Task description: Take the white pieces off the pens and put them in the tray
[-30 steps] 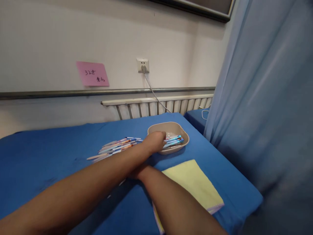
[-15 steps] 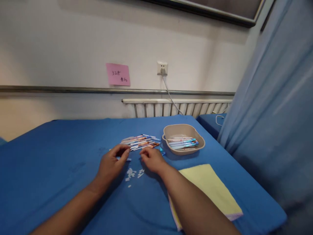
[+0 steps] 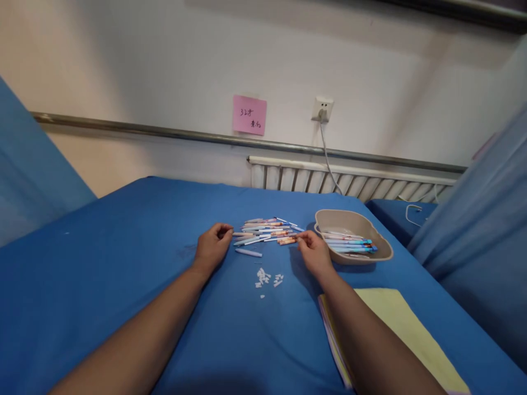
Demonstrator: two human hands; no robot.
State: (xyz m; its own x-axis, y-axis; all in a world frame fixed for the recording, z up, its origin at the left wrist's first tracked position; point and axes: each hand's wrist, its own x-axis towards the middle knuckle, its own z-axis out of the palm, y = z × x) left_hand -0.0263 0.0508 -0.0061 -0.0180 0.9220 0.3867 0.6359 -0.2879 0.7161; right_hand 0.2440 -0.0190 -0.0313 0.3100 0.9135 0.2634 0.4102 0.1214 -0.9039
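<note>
A heap of several pens point(image 3: 263, 229) lies on the blue cloth-covered table point(image 3: 123, 252). My left hand point(image 3: 212, 247) rests at the left end of the heap, fingers curled onto the end of a pen. My right hand point(image 3: 313, 252) sits at the right end, pinching an orange-tipped pen point(image 3: 287, 240). One loose pen point(image 3: 248, 252) lies just in front of the heap. Small white bits point(image 3: 267, 277) are scattered on the cloth between my hands. A beige bowl point(image 3: 373, 258) to the right holds several blue pens point(image 3: 349, 244).
A folded yellow cloth point(image 3: 407, 334) lies at the front right under my right forearm. Behind the table are a radiator point(image 3: 349, 184), a wall socket with a cable point(image 3: 321, 109) and a pink note point(image 3: 249, 114). Blue curtains hang at the right point(image 3: 486, 241) and far left point(image 3: 28, 170).
My left hand came back from the bowl to the pen heap. My right hand moved up to the heap's right end. The view has swung left.
</note>
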